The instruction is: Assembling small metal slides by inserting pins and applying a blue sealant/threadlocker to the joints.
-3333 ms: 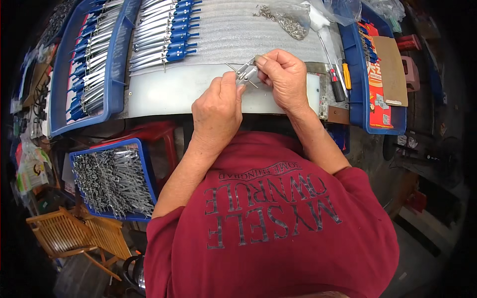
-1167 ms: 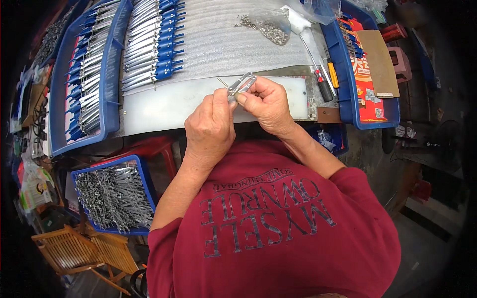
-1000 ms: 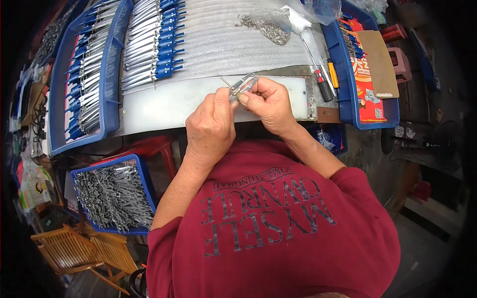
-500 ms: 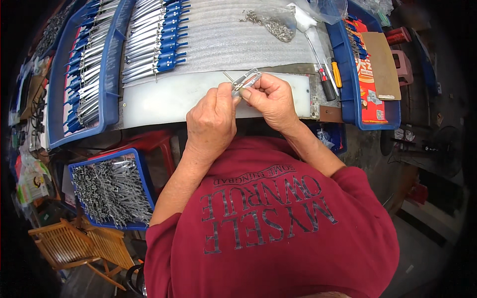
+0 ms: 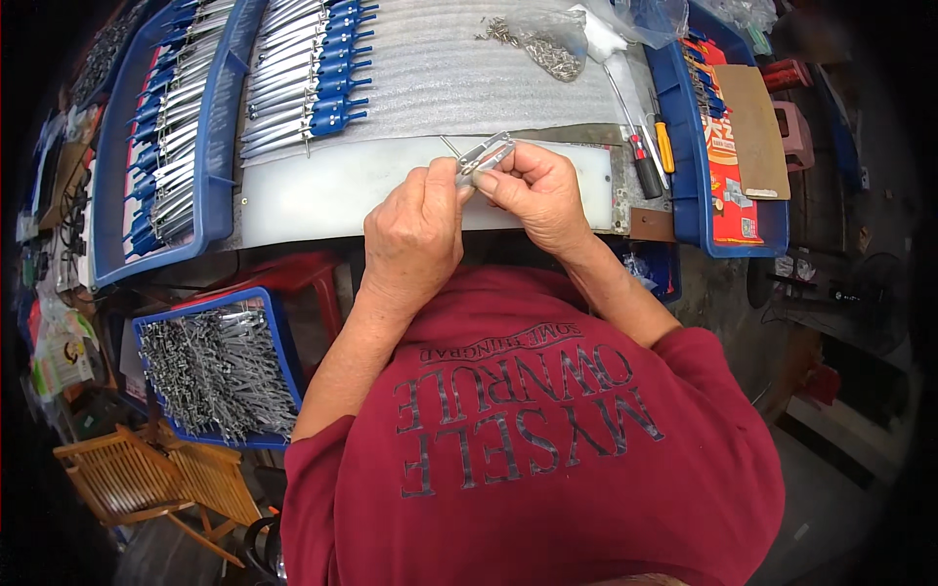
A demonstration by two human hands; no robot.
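Note:
Above the white board (image 5: 313, 195) at the table's near edge, both hands hold a small silver metal linkage (image 5: 496, 148) with slotted arms. My left hand (image 5: 414, 220) closes around its left end, and a thin metal rod sticks up beside those fingers. My right hand (image 5: 543, 200) pinches the other side between thumb and fingers. The fingers hide the lower part of the linkage. On the foam sheet (image 5: 420, 83) beyond, several blue-and-silver metal pieces (image 5: 332, 115) lie in a stacked row to the left.
Blue trays flank the table: the left tray (image 5: 217, 161) holds more blue-and-silver pieces, the right tray (image 5: 692, 210) cardboard. A plastic bag of small metal pins (image 5: 555, 59), a black-and-red screwdriver (image 5: 646, 176) and a yellow-handled tool (image 5: 662, 146) lie right. Lower left, a bin (image 5: 285, 352) holds metal parts.
Both hands keep their grip on the linkage in nearly the same place. The right hand and the linkage show only a very slight shift.

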